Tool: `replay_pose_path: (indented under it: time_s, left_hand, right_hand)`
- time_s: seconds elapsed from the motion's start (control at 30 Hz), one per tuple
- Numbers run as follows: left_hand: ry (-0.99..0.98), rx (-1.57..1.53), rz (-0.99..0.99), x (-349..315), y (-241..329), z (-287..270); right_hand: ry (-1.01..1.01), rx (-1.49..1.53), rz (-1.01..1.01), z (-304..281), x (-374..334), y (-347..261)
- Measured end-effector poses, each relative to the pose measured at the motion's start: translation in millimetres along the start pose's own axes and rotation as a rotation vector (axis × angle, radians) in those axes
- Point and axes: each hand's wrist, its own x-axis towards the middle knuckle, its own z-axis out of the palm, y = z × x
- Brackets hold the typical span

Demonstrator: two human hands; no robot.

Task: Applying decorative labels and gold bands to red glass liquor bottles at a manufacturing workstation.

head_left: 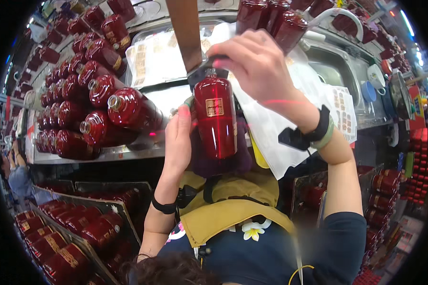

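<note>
A dark red glass bottle point(216, 118) with a small gold square label lies in front of me, its neck pointing away. The neck end meets a dark bracket point(199, 75) at the foot of a brown upright post point(184, 33). A thin red light line crosses the bottle. My left hand point(178, 137) is held beside the bottle's left side, fingers stretched out and thumb up; whether it touches the glass I cannot tell. Above the bottle's neck, my right hand point(257, 61) is curled closed by the bracket, fingers around a dark part that I cannot make out.
Many similar red bottles point(128, 108) crowd the metal counter on the left. Label sheets point(159, 59) lie behind the post, and another sheet point(342, 107) lies right. A sink point(330, 64) with a curved white faucet point(340, 13) stands right. Crates of bottles point(88, 223) flank me below.
</note>
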Motion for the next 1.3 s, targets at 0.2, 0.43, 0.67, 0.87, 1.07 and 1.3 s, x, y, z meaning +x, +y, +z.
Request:
replay_pose_path:
  time_s: [0.2,0.43,0.67,0.87,1.07,1.3]
  left_hand:
    - [-0.074,-0.101,-0.124,27.6,-9.2,14.1]
    - [-0.219,-0.090,0.010,-20.5,23.4,22.5]
    - [-0.002,0.453,0.485,-41.5,52.5,7.5]
    - [0.378,0.465,0.920,-52.3,44.4,-48.2]
    - [1.062,0.630,0.749,-50.1,-0.7,-126.2]
    - [0.745,0.139,0.673,-24.4,-30.6,-151.2]
  right_hand:
    - [-0.120,0.540,0.517,-8.4,-25.2,-37.3]
    - [-0.274,0.499,0.638,-43.3,-34.8,-36.4]
    - [-0.447,0.580,0.424,-67.5,5.6,-70.6]
    - [-0.263,0.426,0.264,-73.1,48.4,-83.0]
    - [0.262,0.521,0.290,-47.6,125.0,-73.0]
    - [0.255,0.571,-0.207,93.6,222.0,-109.5]
